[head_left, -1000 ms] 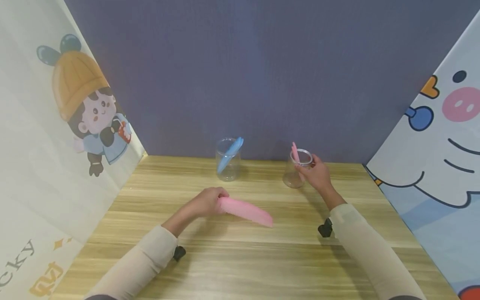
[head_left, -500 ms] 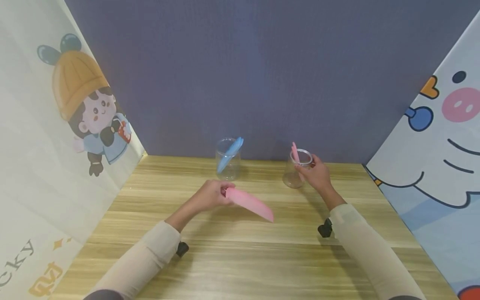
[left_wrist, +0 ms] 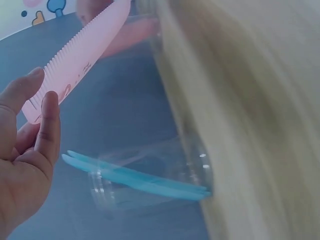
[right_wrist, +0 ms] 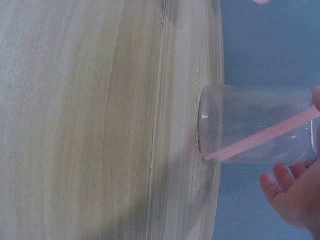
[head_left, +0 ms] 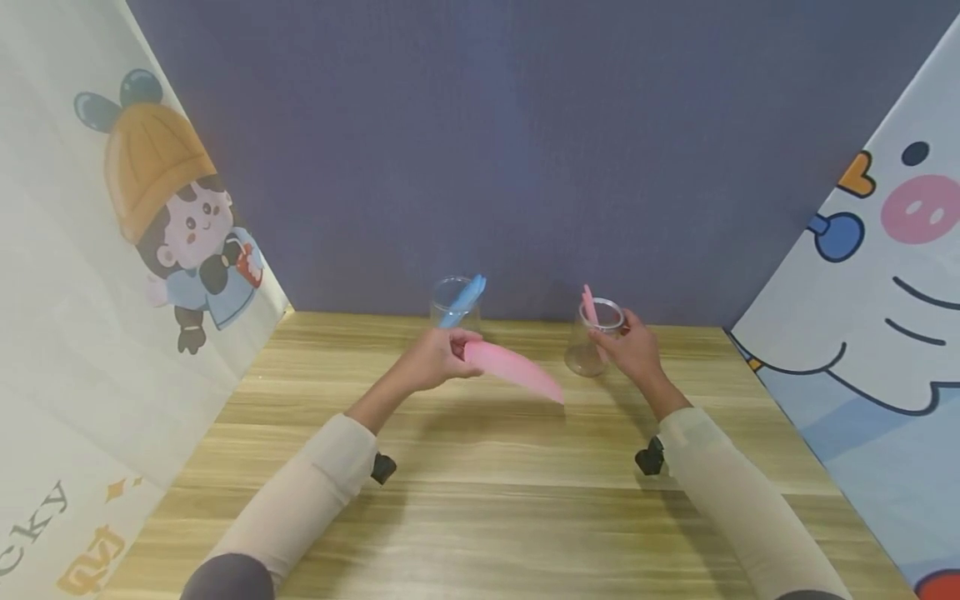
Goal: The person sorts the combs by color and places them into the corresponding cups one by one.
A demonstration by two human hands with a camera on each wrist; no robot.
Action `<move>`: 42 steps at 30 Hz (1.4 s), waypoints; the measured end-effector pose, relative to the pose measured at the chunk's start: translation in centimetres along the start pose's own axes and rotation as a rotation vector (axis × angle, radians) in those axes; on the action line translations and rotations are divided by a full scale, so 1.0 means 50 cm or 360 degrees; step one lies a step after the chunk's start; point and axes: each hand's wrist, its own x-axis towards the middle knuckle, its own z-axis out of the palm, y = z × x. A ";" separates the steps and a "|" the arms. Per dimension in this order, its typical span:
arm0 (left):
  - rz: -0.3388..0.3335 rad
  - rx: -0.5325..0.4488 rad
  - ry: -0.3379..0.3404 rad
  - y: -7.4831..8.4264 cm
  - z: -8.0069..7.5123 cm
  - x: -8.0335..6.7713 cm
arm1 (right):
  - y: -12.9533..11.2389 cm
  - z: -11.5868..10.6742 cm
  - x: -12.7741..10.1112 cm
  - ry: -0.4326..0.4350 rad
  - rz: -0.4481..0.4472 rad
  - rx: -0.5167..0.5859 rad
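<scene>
Presently pink comb [head_left: 514, 370] pinched at one end by left hand [head_left: 435, 359], held above table [head_left: 480, 500]; clear cup [head_left: 592, 337] gripped by curled fingers of right hand [head_left: 633, 350].

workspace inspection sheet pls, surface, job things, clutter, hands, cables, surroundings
surface: wooden table, light grain.
job's things: pink comb lifted off the table; right cup holds a second pink comb; left cup holds a blue comb.
clutter: nothing seen.
grippers: left hand pinches the pink comb's end; right hand holds the right cup near its rim.
cables: nothing seen.
surroundings: purple back wall; cartoon panels on both sides.
</scene>
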 end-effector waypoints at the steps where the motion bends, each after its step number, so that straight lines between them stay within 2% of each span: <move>1: 0.0010 -0.0009 0.0010 0.005 -0.002 0.005 | -0.001 0.000 -0.001 0.0000 -0.0001 -0.0001; 5: 0.0050 0.0034 0.0072 0.020 -0.006 0.023 | -0.003 0.000 0.000 0.0008 -0.0017 -0.0024; 14: -0.0005 0.0066 0.0204 0.051 -0.026 0.064 | 0.003 0.000 -0.002 -0.0011 -0.0015 -0.0022; 19: 0.0021 0.0116 0.0267 0.078 -0.033 0.090 | 0.011 0.000 -0.003 -0.0021 -0.0008 -0.0015; 29: 0.0082 0.0016 0.0278 0.140 -0.033 0.138 | 0.008 -0.001 -0.003 -0.0006 -0.0045 0.0010; 38: 0.0111 -0.0090 0.0237 0.167 -0.013 0.180 | 0.013 -0.001 -0.004 -0.0049 -0.0077 0.0019; 42: 0.0136 -0.0071 0.0267 0.178 -0.006 0.191 | 0.013 -0.003 -0.003 -0.0046 -0.0083 0.0025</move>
